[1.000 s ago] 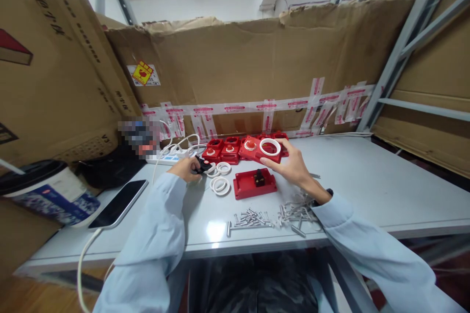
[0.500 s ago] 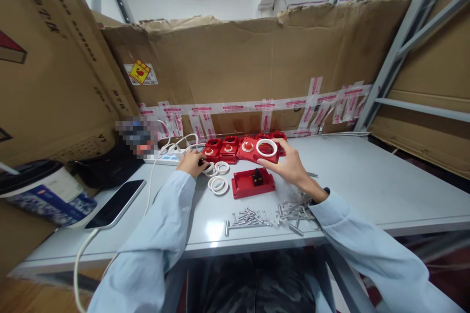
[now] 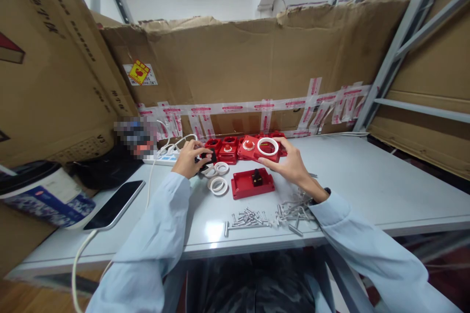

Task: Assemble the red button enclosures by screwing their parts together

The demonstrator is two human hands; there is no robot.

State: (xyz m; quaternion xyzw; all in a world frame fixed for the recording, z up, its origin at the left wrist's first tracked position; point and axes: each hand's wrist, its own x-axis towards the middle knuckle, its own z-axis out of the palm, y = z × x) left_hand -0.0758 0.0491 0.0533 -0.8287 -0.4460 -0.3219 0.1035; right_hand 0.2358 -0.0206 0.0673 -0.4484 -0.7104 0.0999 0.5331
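My right hand (image 3: 290,162) grips a red cover (image 3: 253,155), with a white ring (image 3: 268,146) on its right part and a round red-and-white piece on its left. Between the thumb and fingers of my left hand (image 3: 191,159) is a small black part (image 3: 208,156), raised a little above the table; its exact kind is unclear. Several white rings (image 3: 218,186) lie just right of that hand. Below the cover, a red open box (image 3: 246,187) rests on the table and has a black block (image 3: 257,177) inside.
Several red housings (image 3: 228,150) line the back. Screws (image 3: 249,216), a T-handled tool (image 3: 226,228) and loose metal pieces (image 3: 295,210) lie near the front edge. A phone (image 3: 115,204), a bucket (image 3: 46,195) and a power strip (image 3: 161,159) with cables stand left.
My left hand has lifted slightly and turned, bringing the black part up from beside the white rings. My right hand and the red cover have barely moved.
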